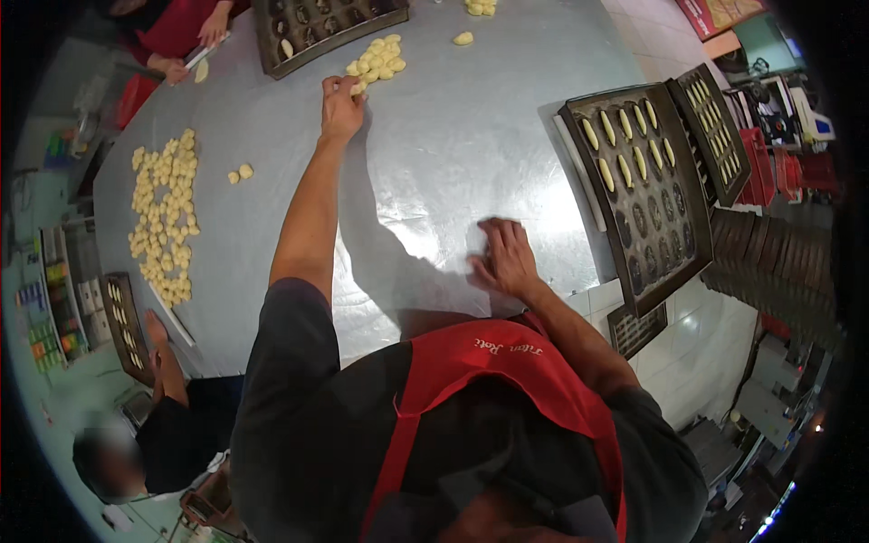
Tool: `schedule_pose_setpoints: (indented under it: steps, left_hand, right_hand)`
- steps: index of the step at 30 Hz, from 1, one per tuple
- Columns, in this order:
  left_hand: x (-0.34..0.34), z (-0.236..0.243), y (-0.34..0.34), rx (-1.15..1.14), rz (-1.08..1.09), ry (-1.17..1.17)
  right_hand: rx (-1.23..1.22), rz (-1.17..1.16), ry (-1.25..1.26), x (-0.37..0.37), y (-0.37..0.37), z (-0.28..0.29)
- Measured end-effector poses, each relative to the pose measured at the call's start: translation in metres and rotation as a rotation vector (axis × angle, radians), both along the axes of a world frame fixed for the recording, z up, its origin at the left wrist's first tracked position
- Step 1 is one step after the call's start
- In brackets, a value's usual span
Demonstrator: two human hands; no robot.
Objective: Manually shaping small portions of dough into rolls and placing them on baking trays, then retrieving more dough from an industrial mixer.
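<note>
My left hand [342, 110] reaches far across the metal table [434, 154]. Its fingers are curled on a dough piece [358, 89] at the near edge of a pale yellow dough pile [377, 60]. Closer to my body, my right hand [509, 258] hovers over or rests on the tabletop, fingers apart and nothing in them. To the right, a dark moulded baking tray [647, 249] has long dough rolls [626, 125] in its far hollows. Its nearer hollows hold no dough.
Many dough balls [165, 213] cover the table's left side, with two small ones [240, 173] beside them. Another moulded tray [312, 63] lies at the far edge. Co-workers' hands show at far left [214, 29] and near left [163, 348]. Stacked trays [778, 271] stand at right.
</note>
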State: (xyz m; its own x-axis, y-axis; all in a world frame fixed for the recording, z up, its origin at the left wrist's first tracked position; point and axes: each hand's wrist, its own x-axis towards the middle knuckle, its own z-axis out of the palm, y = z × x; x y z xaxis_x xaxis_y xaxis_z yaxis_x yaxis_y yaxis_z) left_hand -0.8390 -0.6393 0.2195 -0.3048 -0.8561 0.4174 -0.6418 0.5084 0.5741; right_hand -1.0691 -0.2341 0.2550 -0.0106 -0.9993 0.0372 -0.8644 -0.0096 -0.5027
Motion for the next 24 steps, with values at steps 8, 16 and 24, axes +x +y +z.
schedule_pose_setpoints:
  steps: [8,16,24]
  left_hand:
    - [0.121,-0.082,0.071,0.085,0.453,0.541]
    - [0.139,-0.004,0.268,0.337,0.417,0.431]
    - [0.003,0.009,0.333,0.568,0.14,0.341]
  right_hand:
    - [-0.089,-0.138,-0.16,-0.052,0.044,0.031]
    - [-0.719,-0.785,-0.675,-0.18,0.05,0.077]
    - [-0.27,-0.547,0.1,-0.187,0.064,0.034]
